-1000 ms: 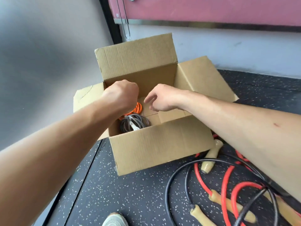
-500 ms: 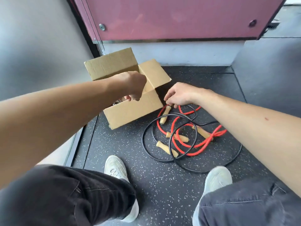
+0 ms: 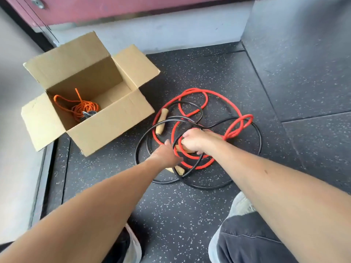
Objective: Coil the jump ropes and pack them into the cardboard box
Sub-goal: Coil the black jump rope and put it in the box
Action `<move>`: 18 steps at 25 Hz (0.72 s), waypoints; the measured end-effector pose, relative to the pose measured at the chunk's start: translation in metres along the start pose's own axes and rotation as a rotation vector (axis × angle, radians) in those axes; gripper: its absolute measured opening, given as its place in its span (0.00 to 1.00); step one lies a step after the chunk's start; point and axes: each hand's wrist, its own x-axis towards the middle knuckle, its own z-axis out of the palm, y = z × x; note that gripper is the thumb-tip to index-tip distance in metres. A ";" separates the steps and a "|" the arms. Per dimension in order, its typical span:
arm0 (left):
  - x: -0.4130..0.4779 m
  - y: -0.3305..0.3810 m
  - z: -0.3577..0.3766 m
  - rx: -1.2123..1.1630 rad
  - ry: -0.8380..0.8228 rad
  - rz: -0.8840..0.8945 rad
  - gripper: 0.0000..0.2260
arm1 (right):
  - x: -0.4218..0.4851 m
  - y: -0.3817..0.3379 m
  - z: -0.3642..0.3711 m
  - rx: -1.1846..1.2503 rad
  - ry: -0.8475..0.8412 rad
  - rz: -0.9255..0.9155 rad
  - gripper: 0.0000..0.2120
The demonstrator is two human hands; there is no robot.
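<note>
Speckled floor: tangled ropes lie right of box. Right hand grips wooden handle; left hand just beside, grip unclear.

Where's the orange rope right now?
Head view, left side: the orange rope lies coiled inside the open box, near its front wall, left of the red rope on the floor.

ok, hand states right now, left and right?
Left hand: down among the red and black jump ropes; grip cannot be told.
Right hand: closed round a light wooden jump-rope handle.
</note>
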 end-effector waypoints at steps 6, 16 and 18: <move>0.013 -0.022 0.016 -0.494 -0.275 -0.103 0.15 | 0.031 0.007 0.056 0.798 -0.171 0.259 0.28; -0.048 -0.011 0.007 -0.416 -0.066 0.083 0.10 | -0.009 0.006 0.054 0.860 0.110 0.237 0.12; -0.042 -0.015 0.011 -0.418 -0.082 0.053 0.09 | -0.005 0.008 0.058 0.849 0.073 0.230 0.11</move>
